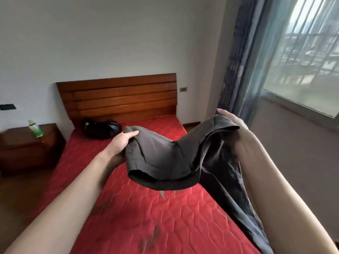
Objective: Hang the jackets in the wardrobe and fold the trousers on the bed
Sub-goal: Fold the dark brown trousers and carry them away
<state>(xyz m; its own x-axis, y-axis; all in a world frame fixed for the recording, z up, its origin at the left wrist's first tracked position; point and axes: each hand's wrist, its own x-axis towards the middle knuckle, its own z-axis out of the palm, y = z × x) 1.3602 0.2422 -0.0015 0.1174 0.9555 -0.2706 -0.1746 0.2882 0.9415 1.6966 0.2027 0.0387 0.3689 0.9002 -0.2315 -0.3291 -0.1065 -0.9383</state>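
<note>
Dark grey trousers hang in the air above the red quilted bed. My left hand grips the waistband's left end, thumb on top. My right hand holds the right end, higher up, with the cloth draped over the palm. The waistband sags between both hands. One leg trails down along my right forearm toward the lower right edge of the bed. No jacket and no wardrobe are in view.
A black bag lies on the bed against the wooden headboard. A dark bedside table at the left carries a green bottle. A blue curtain and a window stand at the right.
</note>
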